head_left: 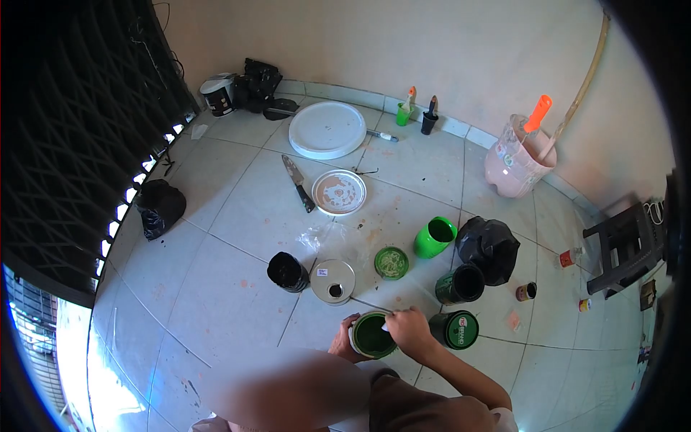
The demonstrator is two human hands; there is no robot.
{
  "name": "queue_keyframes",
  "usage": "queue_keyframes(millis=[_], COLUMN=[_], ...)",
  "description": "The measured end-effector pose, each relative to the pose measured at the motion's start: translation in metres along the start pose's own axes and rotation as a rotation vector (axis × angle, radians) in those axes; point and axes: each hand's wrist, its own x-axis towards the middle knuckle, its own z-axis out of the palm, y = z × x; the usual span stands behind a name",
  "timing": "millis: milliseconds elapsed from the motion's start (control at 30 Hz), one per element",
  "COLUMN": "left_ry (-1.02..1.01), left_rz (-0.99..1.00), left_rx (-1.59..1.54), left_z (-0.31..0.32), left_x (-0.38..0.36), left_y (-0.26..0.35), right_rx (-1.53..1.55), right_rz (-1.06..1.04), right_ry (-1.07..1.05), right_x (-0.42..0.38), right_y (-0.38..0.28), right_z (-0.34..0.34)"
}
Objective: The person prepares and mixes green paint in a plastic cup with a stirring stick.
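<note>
My left hand (pixel 345 340) is wrapped around the side of an open can of dark green paint (pixel 375 335) in front of me. Over the can's right rim, my right hand (pixel 409 332) is closed in a fist on a thin stick (pixel 370 305), which points forward and left past the can. A small white bit shows at its fingers. Just beyond stand a round metal can (pixel 333 281) with a small opening and a black-wrapped container (pixel 288 272). To the right are a dark green lidded can (pixel 455 330) and an open dark can (pixel 461 284).
A green cup (pixel 435 237), a green-smeared lid (pixel 391 263) and a black bag (pixel 489 250) stand ahead. Farther off lie a knife (pixel 298 184), a paint-marked lid (pixel 339 192) and a large white lid (pixel 327 129). A pink bucket (pixel 520 167) and black stool (pixel 625 248) stand right.
</note>
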Motion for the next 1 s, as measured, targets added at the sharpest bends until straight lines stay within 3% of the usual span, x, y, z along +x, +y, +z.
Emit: queue_keyframes(millis=[33, 133, 267, 400, 500, 533, 633, 767, 867, 1000], left_ry=[-0.03, -0.16, -0.313, -0.238, -0.185, -0.139, -0.079, -0.086, -0.014, -0.039], left_rz=[-0.065, 0.014, 0.183, -0.117, -0.098, 0.006, 0.003, -0.167, 0.065, 0.083], left_rx=[-0.057, 0.039, 0.204, 0.114, 0.089, 0.083, 0.017, -0.002, 0.25, 0.291], left_z=[-0.001, -0.017, -0.044, -0.041, -0.019, -0.013, -0.007, -0.013, -0.016, -0.024], left_x=[0.002, 0.018, 0.04, 0.021, 0.015, 0.019, 0.023, 0.025, 0.03, 0.034], left_y=[0.002, 0.001, -0.003, 0.002, -0.007, -0.007, 0.001, 0.018, 0.024, 0.03], right_rx=[-0.024, 0.121, 0.016, -0.014, 0.075, 0.07, -0.006, -0.157, -0.037, -0.01], right_rz=[0.014, -0.041, -0.031, 0.02, -0.053, -0.045, 0.006, 0.058, 0.012, 0.059], right_ry=[-0.093, -0.017, 0.198, 0.027, 0.041, 0.067, 0.158, -0.002, 0.013, 0.187], right_x=[-0.001, -0.008, 0.009, 0.004, 0.002, 0.007, 0.02, 0.007, -0.005, -0.001], right_y=[0.002, -0.011, -0.011, 0.002, -0.012, -0.017, -0.007, 0.006, -0.004, -0.008], right_z=[-0.004, 0.003, 0.007, 0.0, 0.011, 0.013, 0.017, -0.001, 0.005, -0.001])
